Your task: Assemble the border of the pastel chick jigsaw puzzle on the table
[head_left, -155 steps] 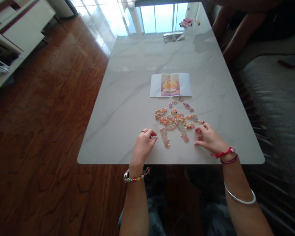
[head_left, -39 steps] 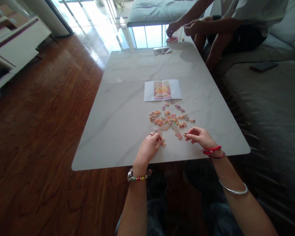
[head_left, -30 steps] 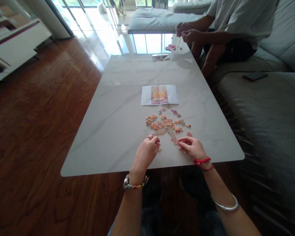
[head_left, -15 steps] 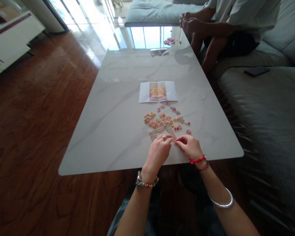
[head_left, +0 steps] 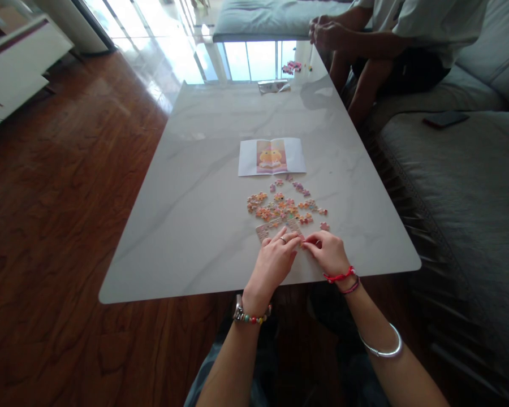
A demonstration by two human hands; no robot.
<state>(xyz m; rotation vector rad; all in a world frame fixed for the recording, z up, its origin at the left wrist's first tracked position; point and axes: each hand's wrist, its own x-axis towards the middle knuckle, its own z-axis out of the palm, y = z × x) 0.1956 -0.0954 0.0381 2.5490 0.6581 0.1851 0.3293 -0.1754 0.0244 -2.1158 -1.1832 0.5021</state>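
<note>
A partly joined jigsaw puzzle (head_left: 263,230) lies near the table's front edge, its lower part hidden under my left hand (head_left: 275,257). That hand rests on it with fingers stretched toward the right and somewhat apart, the fingertips at its right side. Close beside them, my right hand (head_left: 326,249) has thumb and index finger pinched on a small puzzle piece (head_left: 302,243), mostly covered by the fingers. Loose puzzle pieces (head_left: 263,213) in orange, pink and purple spread just beyond the joined part. One pink piece (head_left: 324,226) lies apart, above my right hand.
A folded sheet with a printed picture (head_left: 271,156) lies beyond the pieces on the white marbled table (head_left: 173,226). Farther off are a silvery packet (head_left: 274,86) and more pink pieces (head_left: 291,67). Another person (head_left: 377,45) sits on the grey sofa (head_left: 458,169), near a phone (head_left: 445,120).
My left hand's index finger has lifted and spread slightly, and its fingertips have shifted a little to the right. My right hand stays almost still in its pinch. The view has tilted slightly.
</note>
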